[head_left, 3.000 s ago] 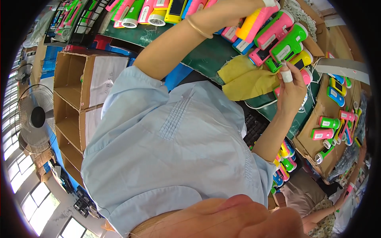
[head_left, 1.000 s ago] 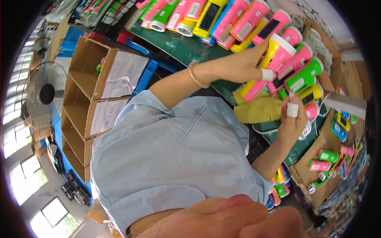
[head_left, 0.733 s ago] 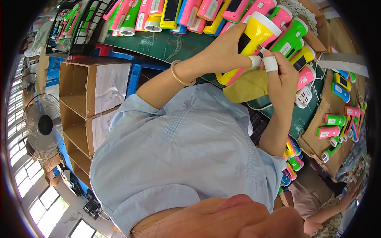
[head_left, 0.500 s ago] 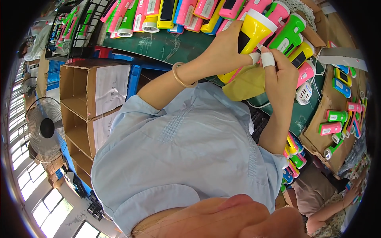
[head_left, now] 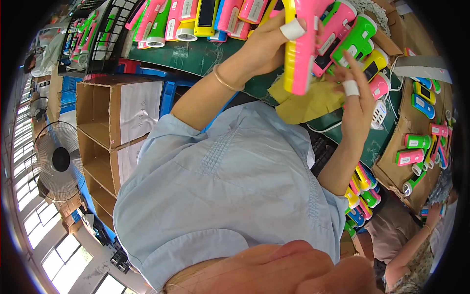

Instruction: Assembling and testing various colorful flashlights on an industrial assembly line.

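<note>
A pink-and-yellow flashlight (head_left: 299, 61) is gripped in my left hand (head_left: 264, 51), whose thumb has a white wrap on it. Its handle points down toward me, and the head runs up past the top of the picture. To its right, my right hand (head_left: 356, 95) is off the flashlight with fingers apart and slightly blurred; one finger also wears a white wrap. A yellow cloth (head_left: 311, 105) lies on the green table (head_left: 181, 61) under both hands. Just beyond my right hand rests a green flashlight (head_left: 361, 36) among pink and yellow ones.
Several colourful flashlights (head_left: 205, 17) line the table's far side. A white power strip (head_left: 378, 115) with cables sits at the right, beside a cardboard box (head_left: 387, 161) with more flashlights. Cardboard compartments (head_left: 98, 112) and a fan (head_left: 59, 159) stand left. Another person's arm (head_left: 406, 250) shows lower right.
The flashlight has turned from its yellow face to its pink side and its head has gone up out of view. My right hand has let go and opened, moving slightly right.
</note>
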